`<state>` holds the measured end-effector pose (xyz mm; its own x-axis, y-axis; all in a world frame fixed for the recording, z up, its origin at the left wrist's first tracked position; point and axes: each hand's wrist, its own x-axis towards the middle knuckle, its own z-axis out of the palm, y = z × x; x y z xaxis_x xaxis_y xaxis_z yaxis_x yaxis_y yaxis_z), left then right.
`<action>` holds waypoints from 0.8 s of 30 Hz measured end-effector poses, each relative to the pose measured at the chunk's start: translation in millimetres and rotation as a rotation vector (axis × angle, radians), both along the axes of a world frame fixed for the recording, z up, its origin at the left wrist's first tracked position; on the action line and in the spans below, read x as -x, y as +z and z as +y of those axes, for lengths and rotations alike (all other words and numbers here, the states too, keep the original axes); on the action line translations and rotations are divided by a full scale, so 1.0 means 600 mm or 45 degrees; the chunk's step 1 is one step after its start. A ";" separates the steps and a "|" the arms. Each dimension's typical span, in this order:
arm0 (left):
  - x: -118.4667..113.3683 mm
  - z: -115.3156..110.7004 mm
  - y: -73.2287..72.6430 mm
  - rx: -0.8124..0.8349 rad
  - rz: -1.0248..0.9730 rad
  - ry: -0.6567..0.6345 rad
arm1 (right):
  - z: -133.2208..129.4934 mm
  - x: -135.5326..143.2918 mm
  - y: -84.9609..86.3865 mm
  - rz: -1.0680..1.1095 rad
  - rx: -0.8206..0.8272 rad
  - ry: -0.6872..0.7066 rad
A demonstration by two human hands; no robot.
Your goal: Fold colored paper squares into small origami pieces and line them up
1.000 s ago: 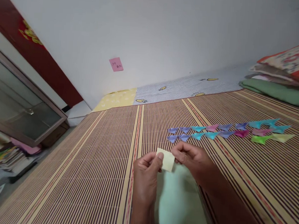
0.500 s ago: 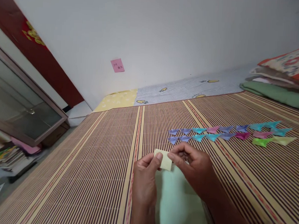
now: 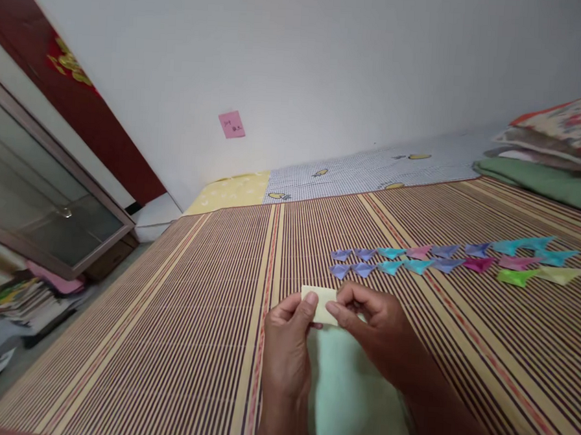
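A small pale yellow paper square (image 3: 321, 299), which looks folded, is held up between my two hands. My left hand (image 3: 289, 337) pinches its left side, thumb on the front face. At its right edge my right hand (image 3: 375, 329) grips the paper with the thumb in front; the other fingers curl behind and are partly hidden. Below the hands lies a pale green sheet or board (image 3: 354, 389), partly covered by my right forearm. Two rows of folded paper shapes (image 3: 418, 266) in purple, blue, pink, green and yellow sit beyond my right hand.
A striped mat (image 3: 178, 315) spreads under everything. Along the wall runs a checked cloth (image 3: 341, 178). Folded bedding (image 3: 540, 179) with a patterned pillow (image 3: 572, 128) is stacked at the right. A glass-panelled cabinet door (image 3: 43, 185) and stacked papers (image 3: 27, 304) stand at the left.
The paper square has turned slightly and sits more level. My right thumb has shifted lower on its front, while the left hand keeps its pinch. The whole view has moved a little.
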<state>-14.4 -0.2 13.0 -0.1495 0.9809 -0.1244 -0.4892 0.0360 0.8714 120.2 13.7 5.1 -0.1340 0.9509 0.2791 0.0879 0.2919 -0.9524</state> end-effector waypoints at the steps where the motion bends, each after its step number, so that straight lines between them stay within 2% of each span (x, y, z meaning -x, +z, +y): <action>1: 0.002 -0.001 -0.003 -0.001 0.069 0.021 | -0.002 -0.001 0.003 -0.096 -0.062 -0.063; 4: 0.008 -0.002 -0.011 -0.021 0.170 0.049 | -0.005 -0.003 0.008 -0.184 -0.074 -0.071; 8: 0.010 -0.001 -0.013 -0.070 0.177 0.048 | 0.001 -0.005 0.000 -0.084 0.136 0.195; 10: 0.009 -0.001 -0.014 -0.109 0.226 0.046 | 0.002 -0.005 -0.004 -0.056 0.158 0.261; 12: 0.009 0.000 -0.014 -0.115 0.239 0.039 | 0.000 -0.002 -0.005 -0.077 0.122 0.247; 19: 0.012 0.004 -0.014 -0.051 0.064 0.043 | -0.010 0.019 -0.001 -0.381 -0.167 -0.015; 24: 0.019 -0.002 -0.015 -0.085 0.127 0.008 | -0.005 0.007 0.001 -0.173 0.010 0.175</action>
